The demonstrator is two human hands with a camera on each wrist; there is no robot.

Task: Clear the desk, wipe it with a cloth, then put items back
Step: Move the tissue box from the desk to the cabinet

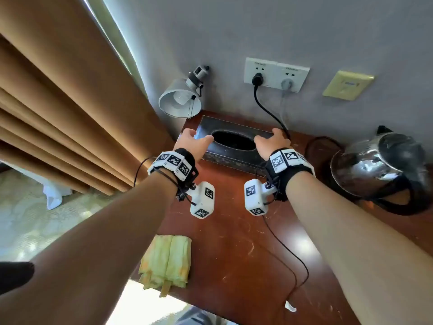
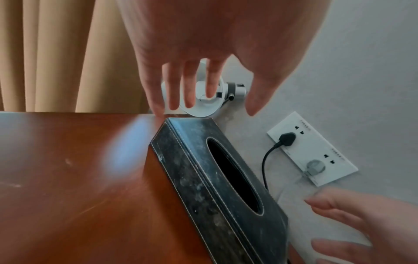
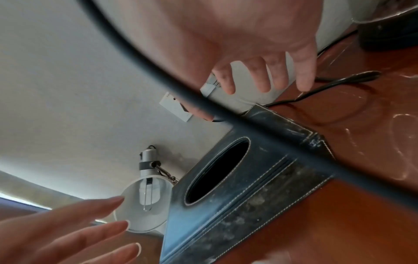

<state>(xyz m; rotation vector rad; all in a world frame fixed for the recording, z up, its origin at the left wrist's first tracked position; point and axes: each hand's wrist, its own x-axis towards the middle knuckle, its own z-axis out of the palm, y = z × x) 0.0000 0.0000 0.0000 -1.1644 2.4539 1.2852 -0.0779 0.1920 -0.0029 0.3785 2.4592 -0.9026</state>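
A dark leather tissue box [image 1: 234, 157] with an oval slot stands at the back of the reddish-brown desk [image 1: 234, 235], against the wall. My left hand [image 1: 194, 141] hovers at its left end and my right hand [image 1: 271, 140] at its right end. In the left wrist view the left hand [image 2: 203, 44] has straight, spread fingers just above the box [image 2: 199, 178], holding nothing. The right wrist view shows the right hand [image 3: 248, 35] spread the same way above the box [image 3: 260, 187]. A folded yellow-green cloth [image 1: 166, 261] lies at the desk's front left edge.
A steel kettle [image 1: 379, 170] sits on the desk's right side, its black cable [image 1: 264, 109] plugged into wall sockets [image 1: 276, 75]. A white lamp [image 1: 180, 97] hangs left of the box. Tan curtains [image 1: 58, 113] fill the left.
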